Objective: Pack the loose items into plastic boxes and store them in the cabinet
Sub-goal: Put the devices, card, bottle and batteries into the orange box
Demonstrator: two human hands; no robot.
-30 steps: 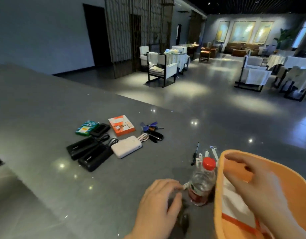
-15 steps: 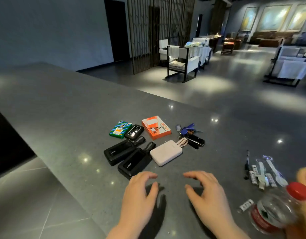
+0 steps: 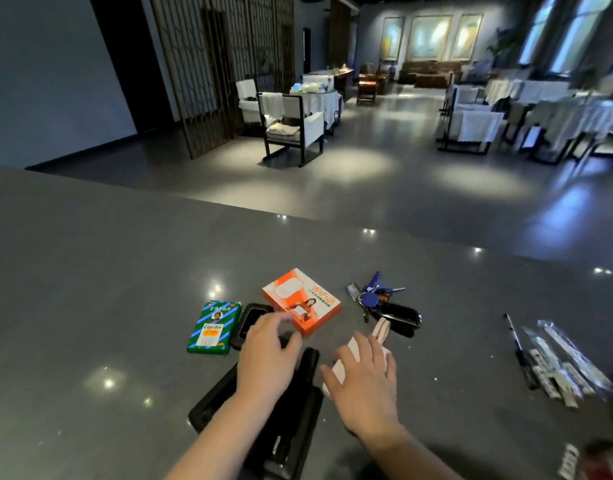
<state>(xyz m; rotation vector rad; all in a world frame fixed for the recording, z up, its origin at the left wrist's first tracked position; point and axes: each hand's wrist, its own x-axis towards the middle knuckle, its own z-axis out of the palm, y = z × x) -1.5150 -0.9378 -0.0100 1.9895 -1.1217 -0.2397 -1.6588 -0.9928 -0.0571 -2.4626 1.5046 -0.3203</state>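
Loose items lie clustered on a dark grey polished tabletop [image 3: 90, 289], near its front edge. Left hand [image 3: 268, 362], palm down with fingers loosely spread, hovers over or rests on two black power banks [image 3: 291, 427] lying side by side; contact cannot be told for certain, and nothing is pinched. Right hand [image 3: 362, 379], also palm down and spread, covers most of a white power bank [image 3: 353, 351], whose looped white cable [image 3: 381, 329] sticks out past the fingertips; whether the hand presses on it cannot be told. Just beyond the left hand's fingertips sits a small black device with a dark screen [image 3: 251, 322], and left of that, touching or nearly touching it, a green-and-blue striped packet [image 3: 213, 329] lying flat. An orange-and-white box printed "WiFi" [image 3: 301, 299] lies flat behind the hands, its near left corner close to the left index finger. To the right of the box, a bunch of keys with blue fobs [image 3: 371, 296] and a black car key [image 3: 400, 317] lie together. Well apart at the right, a black pen [image 3: 519, 351] and several clear-wrapped white utensils [image 3: 561, 362] are spread out. Beyond the tabletop, a dim dining hall with white-draped chairs [image 3: 291, 129].
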